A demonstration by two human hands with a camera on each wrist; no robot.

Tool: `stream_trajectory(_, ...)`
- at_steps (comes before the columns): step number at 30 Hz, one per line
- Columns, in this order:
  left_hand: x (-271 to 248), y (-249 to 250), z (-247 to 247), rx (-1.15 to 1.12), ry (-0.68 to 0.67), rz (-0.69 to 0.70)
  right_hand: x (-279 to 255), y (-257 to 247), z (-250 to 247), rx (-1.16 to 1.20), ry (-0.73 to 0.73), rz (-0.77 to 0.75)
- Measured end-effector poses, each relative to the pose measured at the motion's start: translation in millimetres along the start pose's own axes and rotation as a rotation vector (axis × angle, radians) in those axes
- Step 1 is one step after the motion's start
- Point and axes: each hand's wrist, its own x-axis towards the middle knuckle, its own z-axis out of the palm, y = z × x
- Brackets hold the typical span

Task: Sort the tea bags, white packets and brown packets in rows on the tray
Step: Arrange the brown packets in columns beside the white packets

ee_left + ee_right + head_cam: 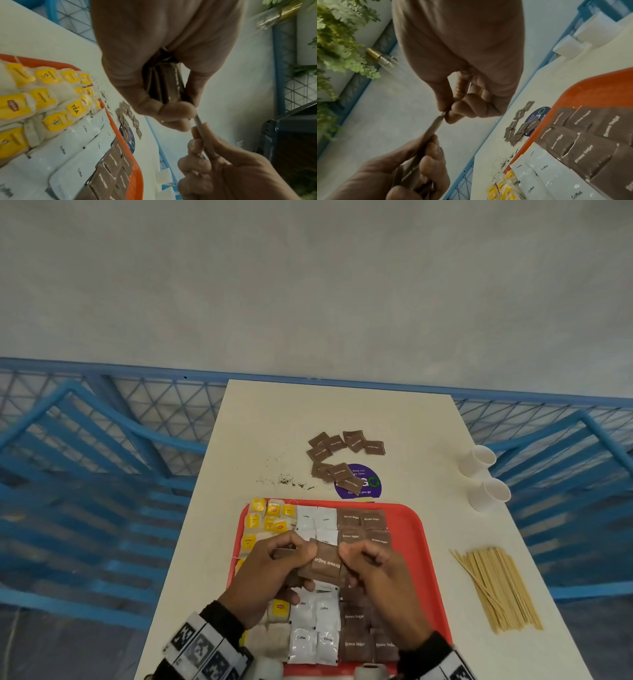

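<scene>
Honestly, these felt feather-light and floppy: my left hand [274, 568] gripped a stack of brown sugar packets [325, 563] while my right hand [371, 568] pinched one's edge, best hold probably.

Head view high, looking down at tray [426, 546]; wrist views close, opposite sides, sharing hands, tray [137, 174] far edge.

Tray [414, 529]: smooth orange-red plastic, slight sheen. 
Brown packets [363, 520], right side of tray: matt paper, white print. 
White packets [315, 522], centre: glossy, smooth, catching highlights. 
Tea bags [270, 517], left: soft gauzy paper with shiny yellow tags. 
Table [274, 422]: matt off-white, smooth, dusted with dark crumbs. 
Stir sticks [496, 587], lower right: pale bare wood. 
Cups [479, 460], right edge: matt white, material unclear. 
Railing [85, 446]: blue-painted metal.
</scene>
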Motion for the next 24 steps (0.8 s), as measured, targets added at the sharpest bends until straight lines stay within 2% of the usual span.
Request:
stream_trajectory(5,-3,4,2,0.022,-0.008,0.047,0,-1,-1,0.095,-0.025,0.054)
stream_trajectory(12,-4,-5,3,-0.013,0.051,0.032,-8,-2,1,0.041,-0.083,0.030)
stream_trajectory(14,-5,-7,1,0.047,-0.008,0.008,-8,1,-1,0.053,-0.020,0.023)
stream_trajectory(16,-6,-10,1,0.163,-0.139,-0.056,-7,4,-5,0.074,0.058,0.021)
stream_trajectory(18,-8,-12,0,0.290,-0.247,-0.121,-6,4,-9,0.036,0.065,0.027)
stream_trajectory(20,-7,-13,-1,0.397,-0.260,-0.127,-4,6,-15,-0.098,-0.004,0.035)
stream_trajectory(22,-2,-11,-1,0.486,-0.237,-0.083,-2,5,-21,-0.248,-0.115,0.058)
stream_trajectory(24,2,-9,3,0.579,-0.269,-0.023,3,2,-25,-0.344,-0.212,0.083)
